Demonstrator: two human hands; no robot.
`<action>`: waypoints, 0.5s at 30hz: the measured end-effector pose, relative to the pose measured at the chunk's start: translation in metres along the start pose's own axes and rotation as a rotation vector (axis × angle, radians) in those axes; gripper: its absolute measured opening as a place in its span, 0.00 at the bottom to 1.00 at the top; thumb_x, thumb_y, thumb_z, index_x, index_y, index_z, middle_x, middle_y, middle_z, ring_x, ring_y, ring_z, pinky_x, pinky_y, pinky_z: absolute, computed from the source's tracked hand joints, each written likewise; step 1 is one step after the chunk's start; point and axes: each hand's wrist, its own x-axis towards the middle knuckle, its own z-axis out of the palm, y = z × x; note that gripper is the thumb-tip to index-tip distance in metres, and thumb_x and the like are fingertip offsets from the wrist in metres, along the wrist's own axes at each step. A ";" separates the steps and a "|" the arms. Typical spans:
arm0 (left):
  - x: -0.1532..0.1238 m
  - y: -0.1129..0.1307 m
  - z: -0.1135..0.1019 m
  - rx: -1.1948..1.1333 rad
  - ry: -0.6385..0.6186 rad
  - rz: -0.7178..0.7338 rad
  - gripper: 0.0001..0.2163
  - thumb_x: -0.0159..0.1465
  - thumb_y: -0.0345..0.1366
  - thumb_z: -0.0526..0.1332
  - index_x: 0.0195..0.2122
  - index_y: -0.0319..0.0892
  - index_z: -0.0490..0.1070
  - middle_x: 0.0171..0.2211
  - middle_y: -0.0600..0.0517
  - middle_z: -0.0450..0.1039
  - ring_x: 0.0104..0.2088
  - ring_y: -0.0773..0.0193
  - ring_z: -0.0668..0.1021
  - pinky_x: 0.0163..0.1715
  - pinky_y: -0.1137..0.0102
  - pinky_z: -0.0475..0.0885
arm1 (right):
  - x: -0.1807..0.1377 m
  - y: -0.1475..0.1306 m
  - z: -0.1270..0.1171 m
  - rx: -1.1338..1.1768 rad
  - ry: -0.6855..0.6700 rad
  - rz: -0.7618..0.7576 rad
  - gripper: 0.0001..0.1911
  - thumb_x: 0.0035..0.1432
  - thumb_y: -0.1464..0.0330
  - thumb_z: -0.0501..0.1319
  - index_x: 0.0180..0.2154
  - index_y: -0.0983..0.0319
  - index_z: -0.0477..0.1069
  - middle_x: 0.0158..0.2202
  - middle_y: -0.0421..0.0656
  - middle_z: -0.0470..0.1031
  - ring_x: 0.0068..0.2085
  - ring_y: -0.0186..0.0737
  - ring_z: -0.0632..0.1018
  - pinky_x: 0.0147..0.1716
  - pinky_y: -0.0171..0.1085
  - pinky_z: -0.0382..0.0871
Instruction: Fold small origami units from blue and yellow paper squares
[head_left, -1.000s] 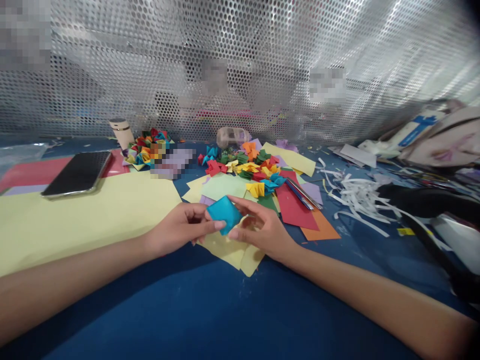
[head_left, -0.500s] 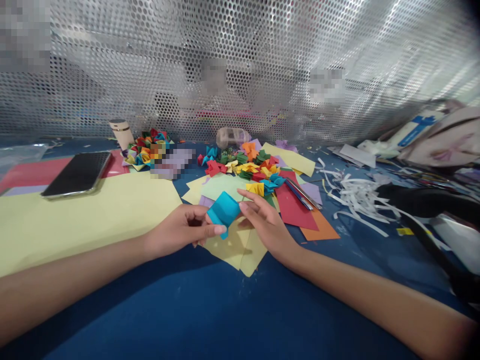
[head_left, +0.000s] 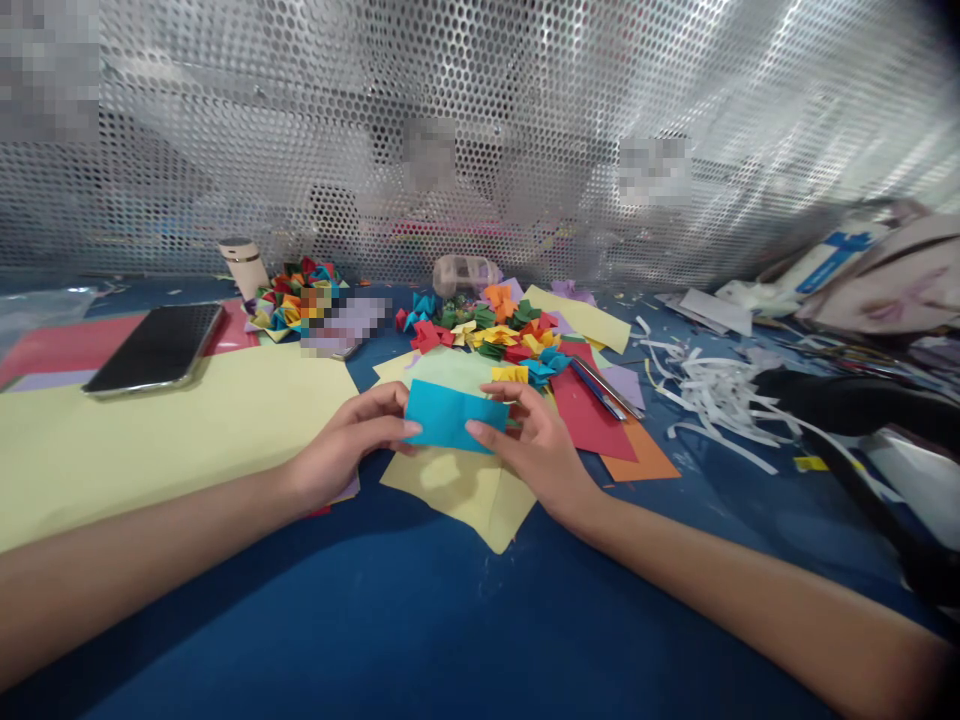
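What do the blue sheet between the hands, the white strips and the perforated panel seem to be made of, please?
Blue sheet: probably matte paper, given its thin, straight edges and shineless face.
White strips: likely dull paper, lying thin, curled and tangled, though plastic is possible.
Perforated panel: perhaps metal, silvery with bright glints, though coated plastic is possible.

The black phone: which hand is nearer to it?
Left. The left hand is right of the black phone, apart from it; the right hand is farther right, at the blue paper's right end.
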 end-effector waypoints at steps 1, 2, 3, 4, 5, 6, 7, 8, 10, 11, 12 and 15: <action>0.001 0.000 0.000 -0.026 0.023 -0.004 0.09 0.53 0.35 0.68 0.27 0.42 0.67 0.28 0.57 0.68 0.31 0.67 0.73 0.32 0.73 0.73 | 0.001 0.000 0.000 0.029 0.020 -0.002 0.21 0.49 0.58 0.70 0.44 0.56 0.70 0.43 0.43 0.72 0.43 0.41 0.75 0.37 0.38 0.73; 0.002 0.000 0.000 -0.054 0.043 -0.009 0.10 0.54 0.35 0.68 0.28 0.43 0.65 0.28 0.58 0.67 0.31 0.67 0.74 0.31 0.73 0.74 | 0.002 0.000 0.000 0.059 0.035 0.002 0.21 0.49 0.58 0.71 0.43 0.57 0.70 0.40 0.42 0.73 0.41 0.40 0.75 0.36 0.38 0.73; 0.002 0.000 0.000 -0.081 0.059 -0.016 0.11 0.55 0.36 0.68 0.29 0.43 0.63 0.27 0.58 0.67 0.31 0.67 0.75 0.30 0.73 0.75 | 0.002 0.000 0.000 0.085 0.051 0.005 0.21 0.48 0.59 0.71 0.42 0.57 0.70 0.38 0.42 0.73 0.39 0.39 0.76 0.35 0.38 0.74; 0.003 0.000 0.001 -0.102 0.069 -0.028 0.12 0.55 0.36 0.68 0.30 0.44 0.62 0.27 0.59 0.68 0.30 0.66 0.76 0.28 0.73 0.75 | 0.003 0.000 0.000 0.104 0.066 0.007 0.21 0.47 0.59 0.71 0.41 0.58 0.69 0.36 0.41 0.73 0.37 0.38 0.76 0.35 0.38 0.74; 0.003 0.000 0.002 -0.114 0.074 -0.042 0.13 0.56 0.37 0.68 0.31 0.44 0.61 0.27 0.59 0.70 0.31 0.65 0.78 0.27 0.73 0.74 | 0.004 0.000 0.000 0.115 0.083 0.004 0.21 0.47 0.59 0.72 0.41 0.58 0.69 0.35 0.41 0.74 0.36 0.38 0.76 0.35 0.38 0.74; 0.003 0.001 0.002 -0.118 0.073 -0.057 0.14 0.56 0.38 0.68 0.32 0.45 0.60 0.28 0.58 0.72 0.31 0.63 0.80 0.27 0.73 0.74 | 0.004 -0.001 -0.001 0.120 0.099 -0.002 0.22 0.46 0.60 0.72 0.41 0.58 0.69 0.35 0.40 0.74 0.36 0.38 0.77 0.35 0.38 0.74; 0.003 0.002 0.003 -0.117 0.072 -0.068 0.15 0.57 0.39 0.67 0.34 0.45 0.59 0.28 0.57 0.74 0.32 0.61 0.81 0.27 0.73 0.74 | 0.004 -0.001 -0.001 0.123 0.110 -0.005 0.22 0.45 0.59 0.72 0.41 0.58 0.69 0.34 0.40 0.74 0.35 0.38 0.77 0.34 0.38 0.74; 0.003 0.002 0.004 -0.113 0.074 -0.075 0.15 0.57 0.40 0.67 0.34 0.45 0.59 0.28 0.57 0.75 0.33 0.60 0.82 0.28 0.73 0.74 | 0.005 -0.001 -0.001 0.123 0.119 -0.007 0.23 0.45 0.59 0.72 0.41 0.58 0.69 0.33 0.40 0.74 0.35 0.37 0.76 0.33 0.38 0.74; 0.003 0.003 0.004 -0.105 0.084 -0.085 0.15 0.58 0.41 0.67 0.35 0.45 0.59 0.27 0.56 0.76 0.34 0.59 0.83 0.28 0.74 0.73 | 0.005 -0.001 -0.001 0.116 0.136 -0.006 0.23 0.44 0.58 0.73 0.39 0.59 0.69 0.30 0.39 0.74 0.32 0.36 0.75 0.30 0.36 0.72; 0.003 0.004 0.004 -0.101 0.090 -0.087 0.15 0.58 0.41 0.67 0.35 0.45 0.59 0.26 0.56 0.76 0.34 0.59 0.83 0.29 0.74 0.73 | 0.004 -0.001 -0.001 0.107 0.143 -0.002 0.22 0.44 0.58 0.73 0.38 0.59 0.69 0.29 0.38 0.73 0.30 0.36 0.75 0.28 0.35 0.70; 0.003 0.004 0.004 -0.098 0.096 -0.087 0.15 0.59 0.42 0.67 0.35 0.45 0.59 0.25 0.56 0.77 0.35 0.59 0.83 0.29 0.75 0.73 | 0.004 -0.002 -0.001 0.099 0.148 0.004 0.22 0.44 0.57 0.73 0.37 0.59 0.69 0.27 0.38 0.73 0.29 0.35 0.74 0.27 0.35 0.69; 0.004 0.002 0.004 -0.092 0.119 -0.081 0.15 0.59 0.43 0.68 0.34 0.45 0.60 0.25 0.55 0.77 0.35 0.59 0.84 0.30 0.74 0.73 | 0.002 -0.005 -0.001 0.091 0.149 0.017 0.19 0.47 0.56 0.71 0.33 0.60 0.68 0.25 0.37 0.72 0.27 0.34 0.74 0.25 0.35 0.68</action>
